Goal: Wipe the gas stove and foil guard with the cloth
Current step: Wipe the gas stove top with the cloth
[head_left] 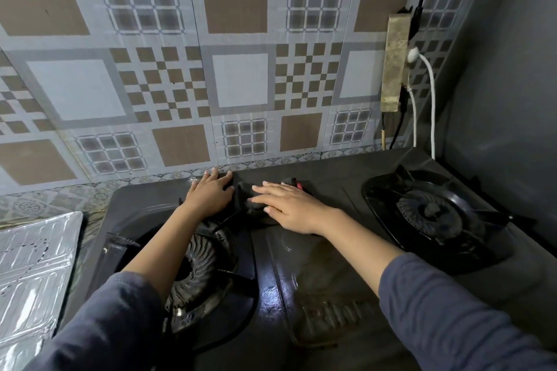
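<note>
On the gas stove, left hand and right hand touch cloth.

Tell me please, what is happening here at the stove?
A person reaches across a black gas stove. The right hand lies flat on a dark cloth at the stove's back edge, between the two burners. The left hand lies flat just beside it. The foil guard lies to the left, untouched.
</note>
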Demonstrator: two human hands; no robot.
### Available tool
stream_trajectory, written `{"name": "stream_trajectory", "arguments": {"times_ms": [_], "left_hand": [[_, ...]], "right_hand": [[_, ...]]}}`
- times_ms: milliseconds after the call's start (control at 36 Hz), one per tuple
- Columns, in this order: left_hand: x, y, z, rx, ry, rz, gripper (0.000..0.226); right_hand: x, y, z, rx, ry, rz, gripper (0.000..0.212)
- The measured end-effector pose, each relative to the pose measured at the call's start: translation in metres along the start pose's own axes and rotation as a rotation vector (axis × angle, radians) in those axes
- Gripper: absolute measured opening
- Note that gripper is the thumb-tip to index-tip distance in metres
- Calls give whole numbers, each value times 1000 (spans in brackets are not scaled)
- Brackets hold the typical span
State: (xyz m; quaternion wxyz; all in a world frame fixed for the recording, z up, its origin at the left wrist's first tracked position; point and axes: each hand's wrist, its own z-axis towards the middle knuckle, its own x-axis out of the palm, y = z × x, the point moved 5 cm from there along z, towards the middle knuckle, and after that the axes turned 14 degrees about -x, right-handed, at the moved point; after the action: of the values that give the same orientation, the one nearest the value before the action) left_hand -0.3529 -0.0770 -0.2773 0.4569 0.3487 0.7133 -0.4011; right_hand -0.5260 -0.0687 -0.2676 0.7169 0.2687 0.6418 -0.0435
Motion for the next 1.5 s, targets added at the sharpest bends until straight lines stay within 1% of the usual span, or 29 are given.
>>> {"name": "stream_trajectory", "arguments": {"times_ms": [139, 250, 472, 583, 806, 1000, 1278, 1500], "left_hand": [[-1, -12, -5, 12, 11, -23, 53], [3, -33, -11, 70, 53, 2, 54], [2, -57, -21, 69, 61, 113, 55], [5, -71, -28, 97, 65, 159, 55], [25, -106, -52, 186, 120, 179, 54], [33, -100, -72, 204, 122, 192, 54], [27, -76, -95, 264, 119, 281, 57], [28, -65, -110, 283, 99, 315, 57]], "right_hand": [[-3, -4, -18, -36, 61, -45, 42], [-8, -11, -31, 9, 47, -82, 44], [-22, -49, -63, 264, 13, -104, 45], [-21, -62, -75, 411, -51, -49, 48], [-8, -52, -81, 638, -162, -13, 51], [-2, -32, -94, 763, -231, -31, 52], [5, -1, -102, 838, -254, -29, 52], [16, 23, -96, 748, -241, -37, 50]]}}
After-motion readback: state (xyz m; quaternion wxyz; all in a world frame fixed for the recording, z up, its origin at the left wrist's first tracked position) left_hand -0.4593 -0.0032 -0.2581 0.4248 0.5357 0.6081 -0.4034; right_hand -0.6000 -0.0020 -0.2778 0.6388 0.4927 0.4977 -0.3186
